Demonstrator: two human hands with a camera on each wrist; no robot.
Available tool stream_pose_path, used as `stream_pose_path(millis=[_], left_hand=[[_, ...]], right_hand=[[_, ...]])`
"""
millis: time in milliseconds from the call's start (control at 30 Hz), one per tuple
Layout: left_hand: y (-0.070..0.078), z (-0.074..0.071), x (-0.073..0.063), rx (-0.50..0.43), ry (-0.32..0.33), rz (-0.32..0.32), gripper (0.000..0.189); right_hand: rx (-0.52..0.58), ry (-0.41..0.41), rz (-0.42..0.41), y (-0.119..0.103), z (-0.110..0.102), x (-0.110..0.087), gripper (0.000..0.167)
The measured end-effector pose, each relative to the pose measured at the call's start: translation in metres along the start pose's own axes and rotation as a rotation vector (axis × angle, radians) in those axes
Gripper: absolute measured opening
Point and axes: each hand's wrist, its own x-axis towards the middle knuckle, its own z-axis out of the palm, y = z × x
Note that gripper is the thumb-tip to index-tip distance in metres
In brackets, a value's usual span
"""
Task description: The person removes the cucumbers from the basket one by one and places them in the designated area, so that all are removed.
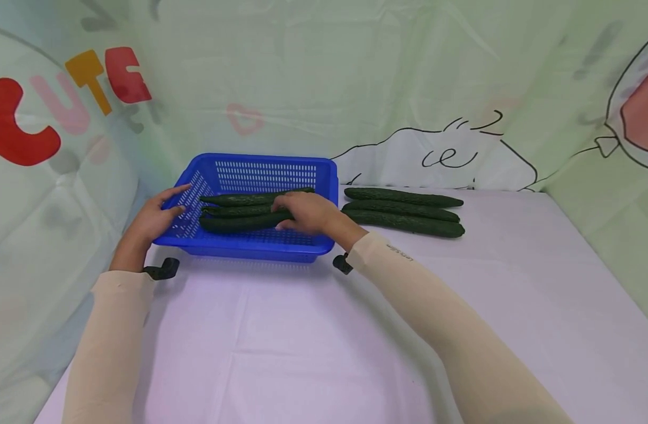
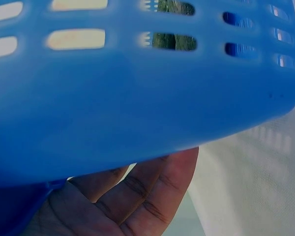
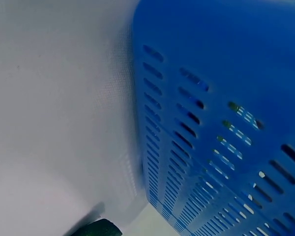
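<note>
A blue slotted plastic basket stands at the back left of the table, with three long dark green cucumbers in it. My left hand holds the basket's left rim, thumb over the inner side; in the left wrist view its fingers show at the rim's edge. My right hand reaches in over the right front corner and grips the right end of the front cucumber. The middle cucumber and back cucumber lie just behind it. In the right wrist view the basket wall hides the hand.
Three more cucumbers lie side by side on the pale table, just right of the basket; one dark green tip shows in the right wrist view. A printed curtain hangs behind the table and on both sides.
</note>
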Motion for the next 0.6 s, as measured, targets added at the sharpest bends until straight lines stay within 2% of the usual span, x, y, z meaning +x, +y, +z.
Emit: stream_pose_path(millis=[167, 433, 600], left_hand=[[-0.0004, -0.0001, 0.0005, -0.005, -0.005, -0.002, 0.057], [-0.0008, -0.0003, 0.0007, -0.006, -0.006, 0.003, 0.057], [-0.0005, -0.0004, 0.0010, 0.001, -0.005, 0.010, 0.056]], right_hand=[[0.042, 0.017, 0.004, 0.0002, -0.0008, -0.0005, 0.045], [0.011, 0.052, -0.034, 0.0006, 0.0004, -0.0016, 0.032], [0.032, 0.056, -0.028, 0.0022, 0.0006, -0.0016, 0.031]])
